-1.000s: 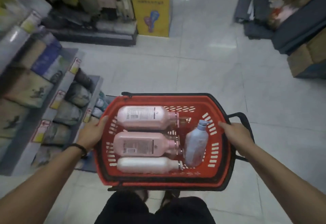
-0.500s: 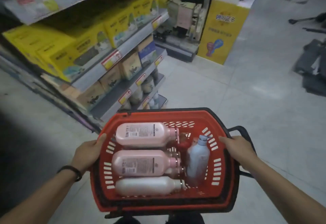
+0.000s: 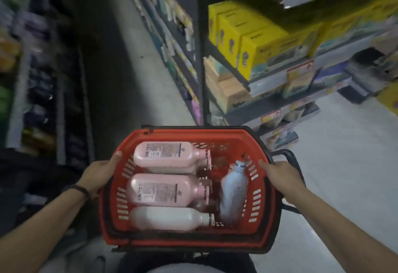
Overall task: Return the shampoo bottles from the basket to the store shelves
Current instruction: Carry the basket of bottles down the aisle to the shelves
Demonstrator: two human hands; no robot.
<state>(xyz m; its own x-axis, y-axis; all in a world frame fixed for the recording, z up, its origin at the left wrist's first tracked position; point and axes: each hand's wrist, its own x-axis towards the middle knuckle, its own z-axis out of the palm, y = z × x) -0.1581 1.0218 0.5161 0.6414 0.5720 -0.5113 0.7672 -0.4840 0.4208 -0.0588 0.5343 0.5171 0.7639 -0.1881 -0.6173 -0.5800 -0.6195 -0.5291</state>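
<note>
Shampoo bottles, four in number, are shown lying inside a red basket (image 3: 193, 135) at lower centre of the head view. Two pink bottles, an upper pink bottle (image 3: 168, 157) and a middle pink bottle (image 3: 163, 190), are laid on their sides with caps pointing toward the right of the frame. A white bottle (image 3: 168, 218) is laid parallel below them, against the near wall. A pale blue bottle (image 3: 232, 193) is seen at the right end of the basket, lengthwise, with its cap toward the top of the frame.

The basket is held by both short ends. The left hand (image 3: 98, 174) is clamped on the left rim, with the thumb laid over the edge and the remaining fingers hidden beneath. A dark wristband (image 3: 79, 190) is worn on that arm. The right hand (image 3: 280, 176) is clamped on the right rim, fingers curled round it, beside a black handle (image 3: 288, 154).

Store shelves (image 3: 269, 83) are seen at upper right, stocked with yellow boxes (image 3: 254, 42). A pale aisle floor (image 3: 150, 79) runs up the centre. Blurred dark shelving (image 3: 32, 79) fills the left of the frame.
</note>
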